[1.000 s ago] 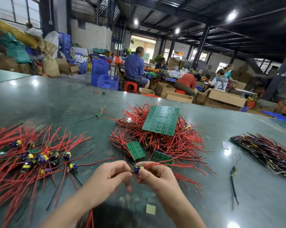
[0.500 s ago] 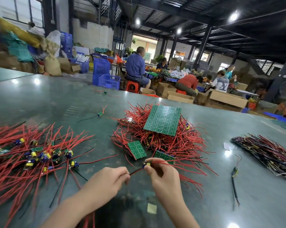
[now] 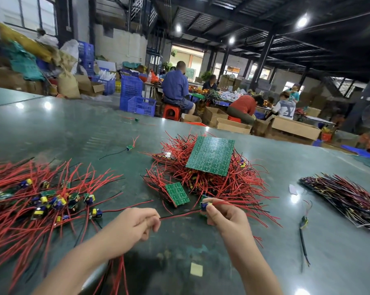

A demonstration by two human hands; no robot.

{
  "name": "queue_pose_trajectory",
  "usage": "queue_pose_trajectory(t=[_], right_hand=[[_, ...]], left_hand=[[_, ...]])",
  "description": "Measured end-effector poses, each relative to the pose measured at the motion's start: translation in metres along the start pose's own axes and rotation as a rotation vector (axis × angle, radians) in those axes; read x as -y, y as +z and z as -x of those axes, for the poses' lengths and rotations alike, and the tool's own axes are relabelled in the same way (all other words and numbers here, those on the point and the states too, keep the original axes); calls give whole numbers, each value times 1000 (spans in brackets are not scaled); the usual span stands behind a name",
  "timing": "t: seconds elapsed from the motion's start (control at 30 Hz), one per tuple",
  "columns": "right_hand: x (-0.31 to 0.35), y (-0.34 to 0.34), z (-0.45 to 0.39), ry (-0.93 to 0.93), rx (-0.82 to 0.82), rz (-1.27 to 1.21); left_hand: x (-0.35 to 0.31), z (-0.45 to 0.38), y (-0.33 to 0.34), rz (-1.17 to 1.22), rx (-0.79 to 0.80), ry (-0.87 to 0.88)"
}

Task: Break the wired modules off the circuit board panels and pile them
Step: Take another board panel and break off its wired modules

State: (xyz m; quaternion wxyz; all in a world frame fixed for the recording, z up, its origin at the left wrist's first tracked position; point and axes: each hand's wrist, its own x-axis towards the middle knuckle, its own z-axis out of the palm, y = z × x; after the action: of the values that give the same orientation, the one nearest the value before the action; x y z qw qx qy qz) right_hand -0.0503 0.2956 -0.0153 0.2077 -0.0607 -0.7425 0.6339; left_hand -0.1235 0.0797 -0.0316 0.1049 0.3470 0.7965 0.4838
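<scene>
Since the earlier frames the two hands are drawn apart: the left hand [image 3: 135,225] is now further left of the right hand [image 3: 224,217], and a red and black wire pair [image 3: 179,214] is stretched between them. The left hand is curled into a fist and pinches the end of this wire pair. The right hand pinches a small wired module [image 3: 205,206] with a blue and yellow part between thumb and fingers, just in front of the heap of red-wired panels [image 3: 211,182]. This heap lies in the middle of the green table [image 3: 73,133]. On top of the heap rests a large green circuit board panel [image 3: 210,155], tilted, and at the near left edge of the heap lies a smaller panel piece [image 3: 177,193]. Left of the heap, well apart, the pile of separated modules [image 3: 41,201] spreads with red wires pointing outward. Behind and left of the heap one single module [image 3: 129,147] lies alone. Right of the heap there is a bundle of dark wires [image 3: 348,199], and nearer, a loose black-wired piece [image 3: 303,223]. In front of the heap, between the forearms, lies a small pale square [image 3: 196,269]. Behind the table several people [image 3: 176,88] sit among cardboard boxes and blue crates [image 3: 137,101].
</scene>
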Motion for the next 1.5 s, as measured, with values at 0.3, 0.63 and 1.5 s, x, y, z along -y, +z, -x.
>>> queue_pose_trajectory(t=[0.3,0.63,1.5], right_hand=[[3,7,5,50,76,54],[2,48,22,40,-17,-96],[11,0,6,97,-201,-306]], left_hand=[[0,6,-12,-577,-167,-19],[-13,9,46,-313,-445,183],[-14,11,-10,-573,-529,460]])
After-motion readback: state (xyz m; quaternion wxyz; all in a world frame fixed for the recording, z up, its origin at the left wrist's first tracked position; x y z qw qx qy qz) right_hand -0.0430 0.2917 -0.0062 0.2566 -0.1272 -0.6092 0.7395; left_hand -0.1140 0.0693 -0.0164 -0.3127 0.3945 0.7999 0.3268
